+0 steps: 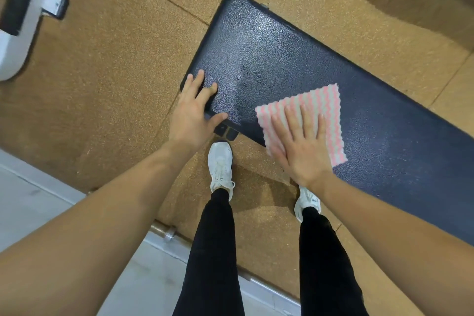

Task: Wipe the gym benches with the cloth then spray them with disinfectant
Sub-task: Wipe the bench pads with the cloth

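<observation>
A long dark blue padded gym bench (269,49) runs from the upper middle to the right edge of the head view. A pink and white striped cloth (318,102) lies flat on its near edge. My right hand (300,146) presses flat on the cloth with fingers spread. My left hand (195,108) rests on the bench's near left corner, fingers on the pad and thumb over its edge. No spray bottle is in view.
The floor is brown speckled rubber tiles (115,72). A white and black machine part (23,15) stands at the upper left. My legs and white shoes (220,164) stand beside the bench. A pale floor strip with a metal rail (169,233) runs behind my feet.
</observation>
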